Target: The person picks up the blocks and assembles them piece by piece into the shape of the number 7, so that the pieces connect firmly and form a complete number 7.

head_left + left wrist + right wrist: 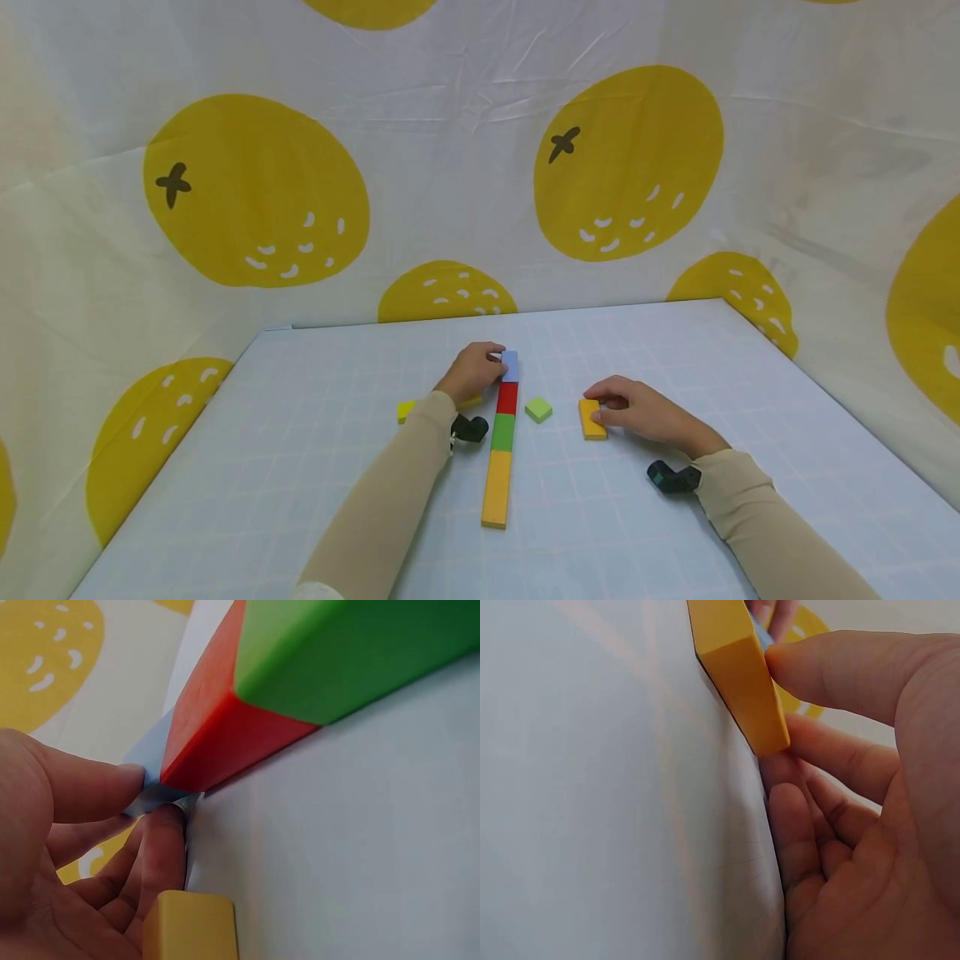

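Note:
A row of wooden-looking blocks runs away from the person: a long yellow-orange block, a green block, a red block and a light blue block at the far end. My left hand pinches the blue block, thumb on one side and a finger beneath or behind it; the block meets the red one. To the right of the row, my right hand holds an orange block between thumb and fingers. That block lies low against the table in the right wrist view.
Between the row and the right hand lies a light green square block. Beside the left forearm, a yellow block is partly covered by the sleeve; another yellow block sits close under the left hand. A fruit-print curtain stands behind the table.

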{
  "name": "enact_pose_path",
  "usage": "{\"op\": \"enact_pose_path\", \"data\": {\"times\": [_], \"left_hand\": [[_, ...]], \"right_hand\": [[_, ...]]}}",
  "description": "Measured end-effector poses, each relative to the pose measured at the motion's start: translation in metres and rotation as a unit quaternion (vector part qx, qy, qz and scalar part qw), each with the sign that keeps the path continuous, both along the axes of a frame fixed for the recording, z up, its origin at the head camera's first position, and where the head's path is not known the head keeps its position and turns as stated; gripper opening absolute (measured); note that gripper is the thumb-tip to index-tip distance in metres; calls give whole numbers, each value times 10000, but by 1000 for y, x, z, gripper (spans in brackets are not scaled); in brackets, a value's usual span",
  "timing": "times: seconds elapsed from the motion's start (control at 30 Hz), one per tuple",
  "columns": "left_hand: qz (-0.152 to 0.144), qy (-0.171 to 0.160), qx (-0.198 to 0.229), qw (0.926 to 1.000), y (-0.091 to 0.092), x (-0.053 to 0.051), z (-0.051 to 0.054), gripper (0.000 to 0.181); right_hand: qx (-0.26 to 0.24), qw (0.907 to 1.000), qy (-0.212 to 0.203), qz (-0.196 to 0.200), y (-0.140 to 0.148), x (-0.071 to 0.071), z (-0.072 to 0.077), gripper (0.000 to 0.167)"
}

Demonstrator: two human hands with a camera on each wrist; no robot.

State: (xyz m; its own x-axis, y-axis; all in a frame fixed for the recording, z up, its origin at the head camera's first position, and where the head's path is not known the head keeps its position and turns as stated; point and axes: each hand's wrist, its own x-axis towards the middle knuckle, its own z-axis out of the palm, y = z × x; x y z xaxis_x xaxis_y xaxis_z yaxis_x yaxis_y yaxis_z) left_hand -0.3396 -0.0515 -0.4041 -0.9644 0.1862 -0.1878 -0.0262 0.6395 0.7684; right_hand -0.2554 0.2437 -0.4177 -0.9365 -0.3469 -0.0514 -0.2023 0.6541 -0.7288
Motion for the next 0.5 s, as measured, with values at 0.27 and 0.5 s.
{"op": "enact_pose_path", "data": {"times": [0.27, 0.5], "left_hand": [[-49, -52, -107, 9999, -1, -2, -1, 44], [-78, -157, -227, 9996, 0, -3, -2, 45]], "right_hand": [[-59, 10000, 53, 41, 0, -1, 0, 39], [-36, 10000, 36, 16, 0, -2, -2, 39]]}}
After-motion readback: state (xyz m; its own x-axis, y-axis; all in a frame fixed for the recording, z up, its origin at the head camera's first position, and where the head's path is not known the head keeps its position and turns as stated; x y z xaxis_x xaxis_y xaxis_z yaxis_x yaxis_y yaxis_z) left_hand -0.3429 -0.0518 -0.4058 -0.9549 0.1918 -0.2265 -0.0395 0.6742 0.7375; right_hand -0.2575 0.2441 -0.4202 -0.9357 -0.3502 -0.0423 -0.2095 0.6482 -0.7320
